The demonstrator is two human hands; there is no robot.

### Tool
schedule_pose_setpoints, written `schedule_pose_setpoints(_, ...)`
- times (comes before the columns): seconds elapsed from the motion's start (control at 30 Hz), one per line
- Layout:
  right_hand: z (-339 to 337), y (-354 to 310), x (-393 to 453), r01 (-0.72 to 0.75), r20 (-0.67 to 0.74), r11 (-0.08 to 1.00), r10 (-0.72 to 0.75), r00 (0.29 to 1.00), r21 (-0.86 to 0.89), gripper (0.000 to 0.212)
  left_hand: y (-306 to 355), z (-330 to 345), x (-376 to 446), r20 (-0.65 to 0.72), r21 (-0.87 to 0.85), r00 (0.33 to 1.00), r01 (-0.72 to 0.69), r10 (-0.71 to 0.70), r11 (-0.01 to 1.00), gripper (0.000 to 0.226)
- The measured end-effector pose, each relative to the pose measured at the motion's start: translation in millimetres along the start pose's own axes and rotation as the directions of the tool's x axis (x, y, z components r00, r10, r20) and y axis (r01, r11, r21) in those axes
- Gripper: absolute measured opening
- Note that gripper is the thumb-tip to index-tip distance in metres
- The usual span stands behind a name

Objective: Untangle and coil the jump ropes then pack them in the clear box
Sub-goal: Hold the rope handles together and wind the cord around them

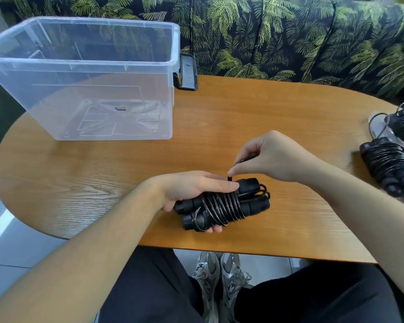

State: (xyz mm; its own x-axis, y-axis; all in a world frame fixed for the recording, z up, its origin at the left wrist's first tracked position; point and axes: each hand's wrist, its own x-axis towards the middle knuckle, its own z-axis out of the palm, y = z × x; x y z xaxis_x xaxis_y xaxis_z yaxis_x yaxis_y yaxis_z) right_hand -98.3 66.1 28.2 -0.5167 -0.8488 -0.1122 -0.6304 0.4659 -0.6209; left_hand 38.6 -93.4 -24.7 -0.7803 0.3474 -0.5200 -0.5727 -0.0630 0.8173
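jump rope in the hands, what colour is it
Black, handles and cord alike: the jump rope shows best in the head view.

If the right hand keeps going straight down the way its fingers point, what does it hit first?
Most likely the black jump rope bundle, with cord coiled round its handles, held in the left hand. The right hand pinches the cord end just above it.

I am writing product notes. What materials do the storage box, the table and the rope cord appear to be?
Clear box: transparent, glossy plastic; the table shows through it. Table: wood or wood-look laminate, visible grain, satin sheen. Jump rope cord: shiny black, probably plastic-coated; core not visible.
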Motion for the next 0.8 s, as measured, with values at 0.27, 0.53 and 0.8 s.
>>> schedule_pose_setpoints(0.27, 6.6, 6.5, -27.2, 0.046, -0.009, 0.995, -0.047, 0.999, -0.087, 0.016, -11.6, 0.2, -0.4, -0.126, -0.23, 0.988, -0.117, 0.089, 0.966, 0.043)
schedule_pose_setpoints(0.53, 11.3, 20.8, -54.9, 0.025, 0.045, 0.994, -0.03, 0.999, 0.11, 0.013, -13.6, 0.5, -0.5, -0.308, -0.49, 0.945, -0.258, 0.111, 0.833, 0.049)
schedule_pose_setpoints(0.8, 32.1, 33.0, -65.6, 0.077, -0.034, 0.997, -0.077, 0.996, -0.004, 0.043, -13.5, 8.7, -4.9, -0.348, -0.464, 0.917, -0.349, 0.195, 0.814, 0.045)
